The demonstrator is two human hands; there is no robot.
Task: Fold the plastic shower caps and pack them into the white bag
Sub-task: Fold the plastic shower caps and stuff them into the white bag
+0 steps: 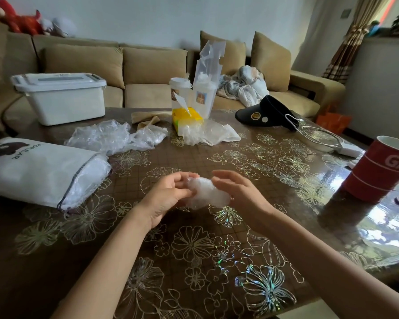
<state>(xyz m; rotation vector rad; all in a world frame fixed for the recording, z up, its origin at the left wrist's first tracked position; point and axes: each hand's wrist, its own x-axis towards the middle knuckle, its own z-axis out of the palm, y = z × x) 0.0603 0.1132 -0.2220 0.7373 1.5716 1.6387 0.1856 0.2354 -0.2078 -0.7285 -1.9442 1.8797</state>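
Clock directions are taken from the held cap. At 9, the white drawstring bag (32, 173) lies flat on the table (194, 261). Its long axis runs roughly 10-to-4, its mouth faces the hands, and packed caps (90, 178) show in the opening. Its far-left end is cut off by the frame, so I can't tell whether it overhangs the table edge. At 10-11, a white lidded bin (65, 97) sits near the far table edge, with a loose pile of shower caps (106, 137) in front of it. A strip of bare tabletop lies between the bag mouth and the left hand (168, 194), whose fingers are curled and pinch the left end of the shower cap (205, 192). The cap is bunched into a compact wad low over the table centre, long axis about 10-to-4; I can't tell whether it touches the surface. The right hand (237, 189) has near-straight fingers laid against the cap's right side, thumb hidden. At 12 there are a yellow tissue box (187, 118) and more clear plastic (207, 134). At 1-2 there are a black visor (270, 111) and a white cable (316, 132). At 3, a red cup (382, 169) stands by the right edge, well apart from the right hand. From 5 to 7, bare tabletop runs to the near edge under both forearms.
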